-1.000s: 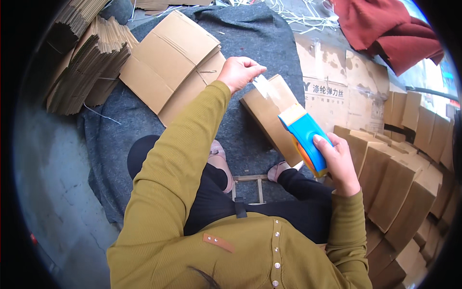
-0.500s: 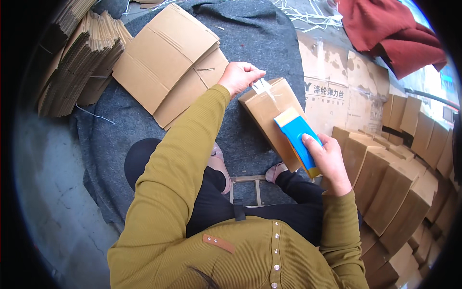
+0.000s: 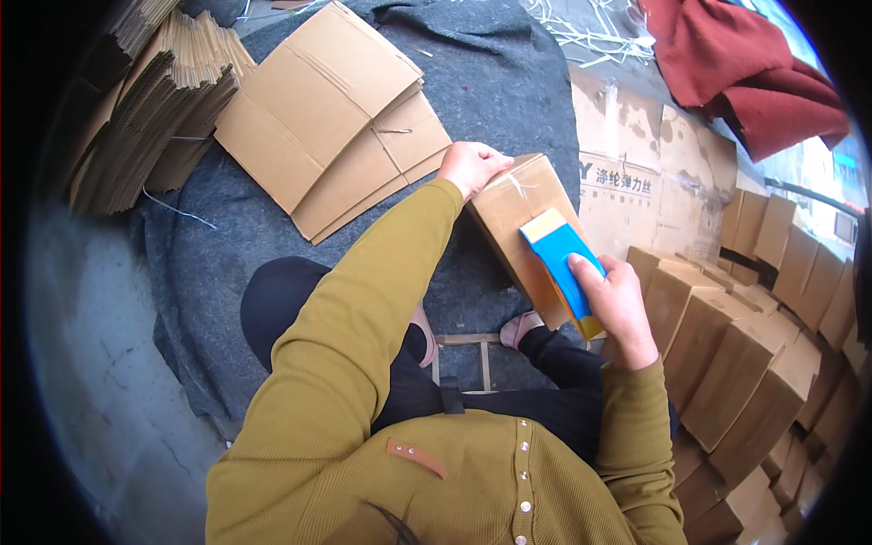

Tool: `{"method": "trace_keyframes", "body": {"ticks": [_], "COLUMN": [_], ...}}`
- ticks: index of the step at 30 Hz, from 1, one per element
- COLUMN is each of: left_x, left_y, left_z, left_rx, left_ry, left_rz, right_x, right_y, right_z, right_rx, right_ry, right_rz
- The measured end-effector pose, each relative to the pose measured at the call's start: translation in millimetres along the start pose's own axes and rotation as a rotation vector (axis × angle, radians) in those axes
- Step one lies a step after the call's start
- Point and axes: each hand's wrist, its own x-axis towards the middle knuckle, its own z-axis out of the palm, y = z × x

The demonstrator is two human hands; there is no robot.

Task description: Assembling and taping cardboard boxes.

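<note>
A tall closed brown carton point(image 3: 514, 211) stands tilted in front of me, with shiny clear tape point(image 3: 518, 184) across its upper end. My left hand point(image 3: 474, 169) is at the carton's upper left corner, its fingers closed together over the tape's end, which they hide. In my right hand point(image 3: 614, 304) is a flat blue-and-yellow packet point(image 3: 561, 257) with a pale end, gripped with the thumb on top. The packet lies against the carton's right side; its exact kind cannot be made out.
Flattened cartons point(image 3: 318, 100) lie on a dark grey blanket point(image 3: 490, 91) at the far left, beside a tied stack of folded cardboard point(image 3: 154, 118). Closed cartons point(image 3: 727, 363) crowd the right. Behind them are a printed cardboard sheet point(image 3: 636, 209), white straps point(image 3: 590, 36) and red cloth point(image 3: 718, 54).
My left hand has moved right and slightly nearer, bringing the loose tape end against the carton's upper left edge. My right hand keeps its grip on the packet, almost unmoved.
</note>
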Motion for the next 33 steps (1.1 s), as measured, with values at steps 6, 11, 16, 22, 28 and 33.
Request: {"method": "trace_keyframes", "body": {"ticks": [6, 11, 16, 22, 28, 33], "left_x": [-20.8, -47.7, -63.7, -57.8, -52.6, -34.6], "left_y": [15.1, 50.2, 44.6, 19.6, 15.3, 0.1], "left_z": [-5.8, 26.4, 34.6, 23.0, 37.0, 26.2], "left_rx": [0.745, 0.56, 0.883, 0.799, 0.784, 0.588], "left_ry": [0.527, 0.293, 0.036, 0.039, 0.195, 0.146], "left_rz": [-0.02, 0.281, 0.24, 0.408, 0.344, 0.288], "right_x": [9.9, 10.1, 16.5, 14.7, 15.9, -6.2], "right_y": [21.0, 23.1, 25.4, 16.2, 28.9, 44.8], "right_z": [5.4, -1.9, 1.4, -3.0, -5.4, -15.1], "right_rx": [0.074, 0.06, 0.074, 0.15, 0.102, 0.212], "right_ry": [0.008, 0.007, -0.025, -0.089, -0.065, -0.129], "right_rz": [0.015, 0.045, 0.02, 0.009, -0.008, -0.035]}}
